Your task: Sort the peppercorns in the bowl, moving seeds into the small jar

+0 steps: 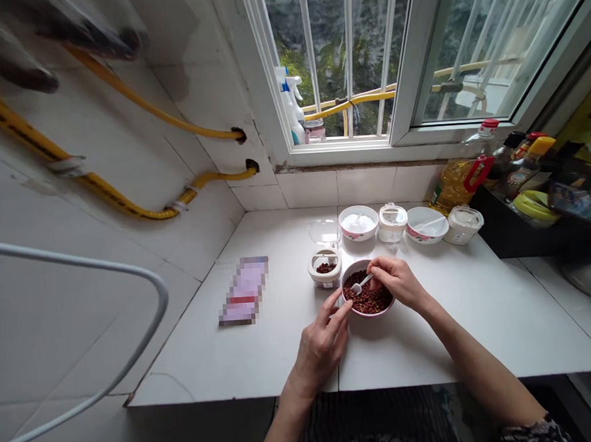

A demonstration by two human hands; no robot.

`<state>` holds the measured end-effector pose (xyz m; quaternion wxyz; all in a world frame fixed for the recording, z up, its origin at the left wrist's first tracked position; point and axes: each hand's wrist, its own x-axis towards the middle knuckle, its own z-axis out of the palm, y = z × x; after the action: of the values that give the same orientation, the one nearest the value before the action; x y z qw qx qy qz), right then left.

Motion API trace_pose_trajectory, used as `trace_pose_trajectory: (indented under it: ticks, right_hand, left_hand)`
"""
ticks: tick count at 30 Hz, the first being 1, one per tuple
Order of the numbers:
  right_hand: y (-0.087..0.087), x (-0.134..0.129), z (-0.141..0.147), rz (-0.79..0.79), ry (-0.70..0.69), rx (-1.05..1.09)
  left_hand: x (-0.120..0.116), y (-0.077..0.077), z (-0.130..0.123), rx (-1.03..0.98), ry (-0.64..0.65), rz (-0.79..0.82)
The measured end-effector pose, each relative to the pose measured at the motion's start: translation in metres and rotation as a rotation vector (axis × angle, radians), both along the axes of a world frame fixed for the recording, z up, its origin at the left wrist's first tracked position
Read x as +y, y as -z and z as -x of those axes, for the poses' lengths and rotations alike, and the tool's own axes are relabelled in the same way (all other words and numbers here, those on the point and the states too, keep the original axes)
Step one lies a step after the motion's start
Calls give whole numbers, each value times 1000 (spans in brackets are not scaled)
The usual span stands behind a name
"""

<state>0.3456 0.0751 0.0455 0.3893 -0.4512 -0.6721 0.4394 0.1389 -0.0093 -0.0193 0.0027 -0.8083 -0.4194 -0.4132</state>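
A pinkish-rimmed bowl (373,313) full of dark reddish-brown grains that look like Sichuan peppercorns (373,301) stands on the counter before me. My right hand (397,281) pinches the handle of a small white spoon (362,283) over the bowl, with the spoon's scoop down at the grains. At the bowl's left side, my left hand (323,339) has its thumb and a finger on the rim, holding it lightly. Just behind that hand, a small clear jar (325,279) with its lid (325,231) flipped up holds some of the same dark grains.
Behind the bowl stand a flowered bowl of white powder (358,225), a lidded jar (392,223), another flowered bowl (427,226) and a second lidded jar (464,225). An oil bottle (460,174) stands back right. A blurred purple packet (244,291) lies left.
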Motion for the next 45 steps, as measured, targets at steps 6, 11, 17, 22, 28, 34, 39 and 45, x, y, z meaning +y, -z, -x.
trace_pose_trajectory:
  ticks: [6,11,17,22,28,34,39,45]
  right_hand:
    - [-1,3,-5,119,53,93]
    - [-1,5,-8,151,57,137]
    - [-2,6,-7,156,66,180]
    - [-1,6,-7,140,85,185]
    - [-1,7,-4,122,127,236]
    - [-9,4,9,-23,179,267]
    - [-7,-1,26,-264,120,99]
    - [-8,-4,29,-495,26,-141]
  left_hand:
    - [0,0,0,-1,4,2]
    - [0,1,0,-3,-3,7]
    - [0,2,0,-14,-2,9]
    - [0,1,1,-14,5,13]
    - [0,0,0,-19,13,13]
    - [0,0,0,-25,22,20]
    - [0,2,1,-14,6,14]
    - [-1,2,1,-21,13,24]
